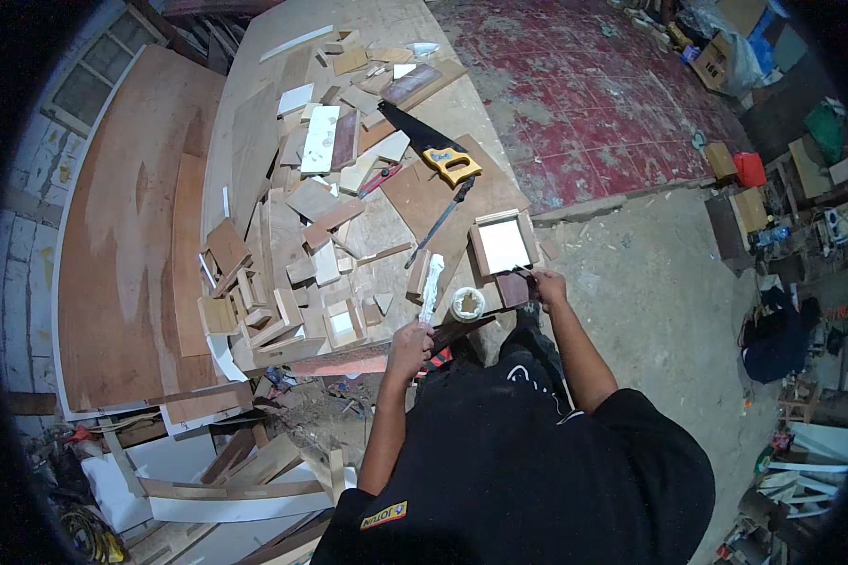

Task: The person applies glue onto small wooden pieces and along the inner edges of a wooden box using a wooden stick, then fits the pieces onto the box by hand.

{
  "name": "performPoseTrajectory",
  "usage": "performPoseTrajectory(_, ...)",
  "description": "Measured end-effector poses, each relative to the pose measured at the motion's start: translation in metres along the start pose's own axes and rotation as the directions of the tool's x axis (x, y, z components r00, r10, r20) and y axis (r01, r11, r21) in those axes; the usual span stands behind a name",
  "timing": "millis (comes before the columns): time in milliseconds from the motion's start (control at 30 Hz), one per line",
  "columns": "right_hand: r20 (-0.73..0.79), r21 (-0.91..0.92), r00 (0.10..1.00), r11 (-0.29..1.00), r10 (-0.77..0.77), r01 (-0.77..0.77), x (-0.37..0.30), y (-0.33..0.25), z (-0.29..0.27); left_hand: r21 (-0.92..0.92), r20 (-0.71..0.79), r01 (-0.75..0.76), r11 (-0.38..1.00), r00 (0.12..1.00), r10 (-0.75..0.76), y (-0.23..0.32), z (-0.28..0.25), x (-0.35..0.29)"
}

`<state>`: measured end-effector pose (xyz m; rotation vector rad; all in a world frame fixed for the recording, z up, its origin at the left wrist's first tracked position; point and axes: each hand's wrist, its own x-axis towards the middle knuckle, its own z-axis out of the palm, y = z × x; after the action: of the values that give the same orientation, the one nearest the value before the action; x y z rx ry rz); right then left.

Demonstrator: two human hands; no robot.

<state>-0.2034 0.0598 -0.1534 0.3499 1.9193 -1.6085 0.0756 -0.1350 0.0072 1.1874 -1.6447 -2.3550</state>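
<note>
At the near edge of the table, my left hand [410, 349] is closed around the lower end of a long, lumpy white stick [432, 287], which points away from me. My right hand [549, 288] is closed at the table's right edge, beside a small dark brown wood piece [513, 289]; what its fingers grip is too dark to make out. Just beyond that piece sits a small open wooden box [481, 247] with a white bottom. Between my hands stands a round white tub [467, 303], open at the top. A small wood block [418, 274] lies left of the stick.
A handsaw [452, 166] with a yellow handle and a dark thin file-like tool [439, 222] lie farther up the table [386, 24]. Wood offcuts and small box frames [278, 315] crowd its left side. A large brown panel [122, 245] leans at left.
</note>
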Motion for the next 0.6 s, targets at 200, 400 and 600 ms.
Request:
performPoseTrajectory(200, -0.031, -0.182, 0.994, 0.978, -0.105, 0.098, 0.018, 0.02, -0.008, 0.011, 0.0, 0.02, 1.0, 1.0, -0.02, 0.008, 0.008, -0.003)
performPoseTrajectory(400, 0.05, -0.124, 0.995, 0.988, -0.087, 0.093, 0.007, 0.012, 0.005, 0.058, -0.024, 0.026, 0.998, 0.999, -0.025, 0.004, 0.004, -0.002)
performPoseTrajectory(600, 0.041, -0.269, 0.979, 0.941, -0.201, 0.205, 0.005, 0.012, 0.005, 0.039, -0.007, 0.015, 0.999, 1.0, -0.015, 0.008, 0.011, -0.004)
